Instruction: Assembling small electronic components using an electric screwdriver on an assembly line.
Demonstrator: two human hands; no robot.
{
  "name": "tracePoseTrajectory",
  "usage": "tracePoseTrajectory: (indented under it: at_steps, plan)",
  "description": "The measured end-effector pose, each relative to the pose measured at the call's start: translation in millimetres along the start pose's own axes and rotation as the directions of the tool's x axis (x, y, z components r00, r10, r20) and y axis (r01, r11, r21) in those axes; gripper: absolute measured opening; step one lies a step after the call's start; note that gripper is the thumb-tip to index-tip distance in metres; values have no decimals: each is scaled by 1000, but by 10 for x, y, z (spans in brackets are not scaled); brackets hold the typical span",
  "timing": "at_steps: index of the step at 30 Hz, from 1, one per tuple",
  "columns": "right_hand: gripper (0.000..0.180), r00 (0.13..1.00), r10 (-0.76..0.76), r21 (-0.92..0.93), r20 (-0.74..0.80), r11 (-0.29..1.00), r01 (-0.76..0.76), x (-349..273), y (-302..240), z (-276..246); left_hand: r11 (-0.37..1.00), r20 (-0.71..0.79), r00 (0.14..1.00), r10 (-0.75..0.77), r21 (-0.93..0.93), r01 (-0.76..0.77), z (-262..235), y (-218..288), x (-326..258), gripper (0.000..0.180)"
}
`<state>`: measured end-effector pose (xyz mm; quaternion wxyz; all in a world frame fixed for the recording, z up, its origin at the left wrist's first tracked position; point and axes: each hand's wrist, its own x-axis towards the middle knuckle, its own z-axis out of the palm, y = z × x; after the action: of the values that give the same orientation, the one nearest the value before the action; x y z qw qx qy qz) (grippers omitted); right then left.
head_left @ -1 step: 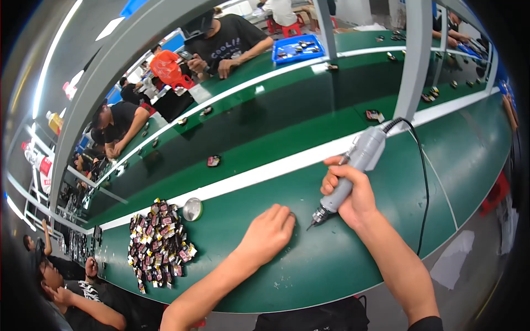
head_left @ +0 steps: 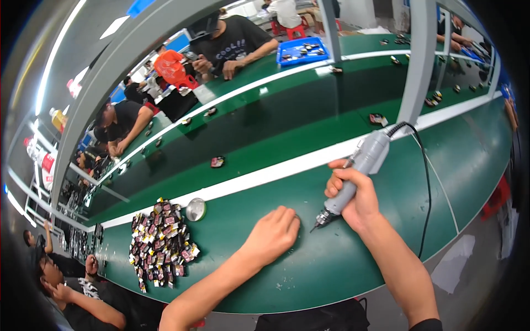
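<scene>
My right hand (head_left: 359, 201) is wrapped round a grey electric screwdriver (head_left: 371, 151), its bit slanting down and left, close to the green tabletop (head_left: 326, 276). A black cord runs from the screwdriver's upper end. Just left of the bit, my left hand (head_left: 271, 236) rests on the tabletop with its fingers curled in; whatever they may hold is hidden. Farther left lies a heap of small black parts (head_left: 163, 245) with pink, white and yellow faces. Behind the heap's right side stands a small round metal tin (head_left: 196, 209).
Beyond a white rail (head_left: 265, 176) runs a dark green conveyor belt (head_left: 287, 116) with scattered small parts. A grey post (head_left: 415, 83) rises behind the screwdriver. Across the belt, a person (head_left: 234, 44) sits near a blue tray (head_left: 302, 51). Another person (head_left: 77, 292) sits at my left.
The whole view has shifted slightly. My hands and the screwdriver keep nearly the same pose on the tabletop.
</scene>
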<state>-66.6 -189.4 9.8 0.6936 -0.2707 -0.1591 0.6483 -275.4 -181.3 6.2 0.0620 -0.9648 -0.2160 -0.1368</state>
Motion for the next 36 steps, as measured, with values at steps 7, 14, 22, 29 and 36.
tracePoseTrajectory:
  at_steps: [7,14,22,29,36]
  plan:
    - [19,998,2,0,60,1000,-2,-9,54,-58,935,-238,923,-302,-262,238,-176,-131,-230,16]
    - [18,992,12,68,124,998,-21,1,80,-162,711,-235,760,-606,-589,385,-432,265,-1273,10]
    - [15,973,-6,113,231,993,-21,-399,578,698,232,-88,491,-867,-943,239,-319,670,-1636,9]
    - [8,932,175,107,317,970,-219,-587,1247,1518,-307,217,484,-848,-945,-113,-272,623,-1867,9]
    - [9,941,241,44,239,965,-259,-492,1451,1429,-347,170,509,-844,-897,-276,-208,487,-1867,20]
